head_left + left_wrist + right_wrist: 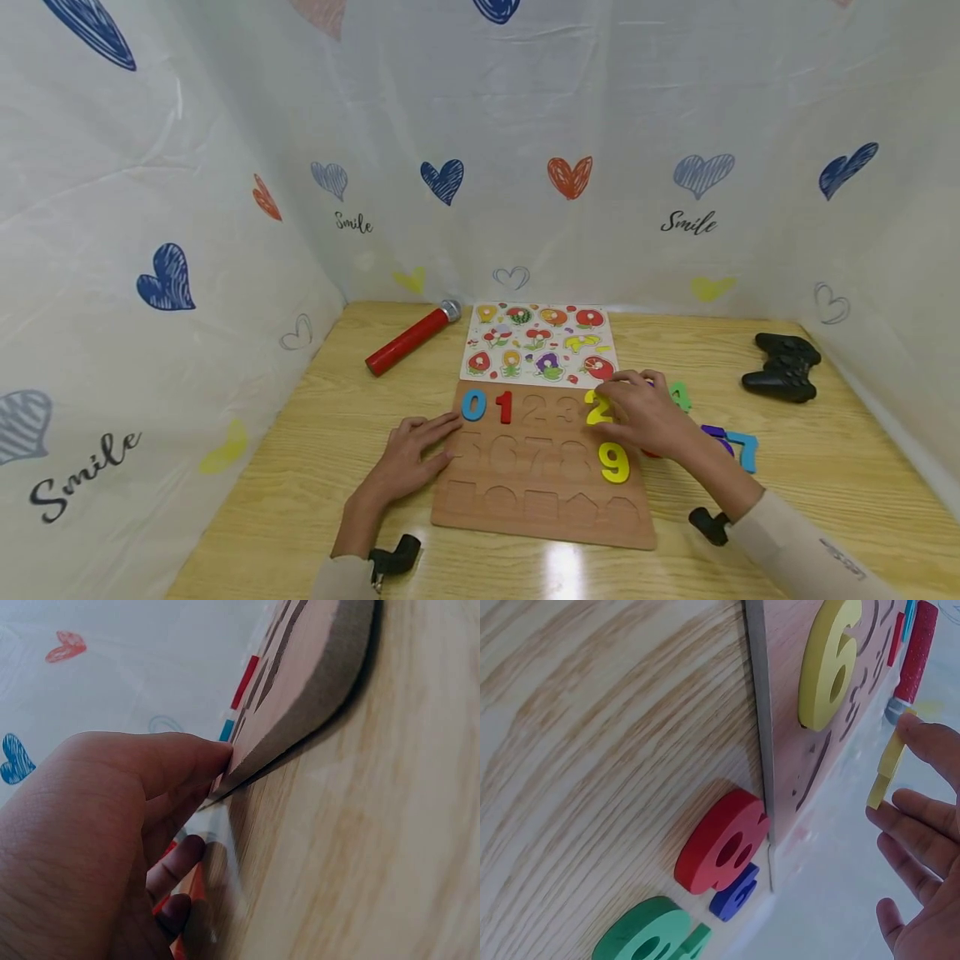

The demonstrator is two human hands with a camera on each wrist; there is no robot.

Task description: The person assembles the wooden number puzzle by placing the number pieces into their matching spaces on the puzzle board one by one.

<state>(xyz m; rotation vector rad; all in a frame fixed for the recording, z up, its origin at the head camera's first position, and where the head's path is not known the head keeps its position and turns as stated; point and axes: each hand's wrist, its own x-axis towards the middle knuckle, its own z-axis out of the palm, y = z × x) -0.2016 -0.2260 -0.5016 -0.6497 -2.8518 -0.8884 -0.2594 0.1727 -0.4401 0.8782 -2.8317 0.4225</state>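
Observation:
A wooden number board lies in the middle of the table, with a blue 0 and a red 1 in its top row. My right hand pinches a yellow 2 between thumb and fingers, held above the top row's right end. Below it on the board is a yellow 9, seen turned in the right wrist view. My left hand is at the board's left edge, fingertips right at the rim and fingers loosely extended; it holds nothing.
Right of the board lie a green 4, a red 8, a blue 7 and purple pieces. A fruit board stands behind, a red microphone at back left, a black game controller at far right.

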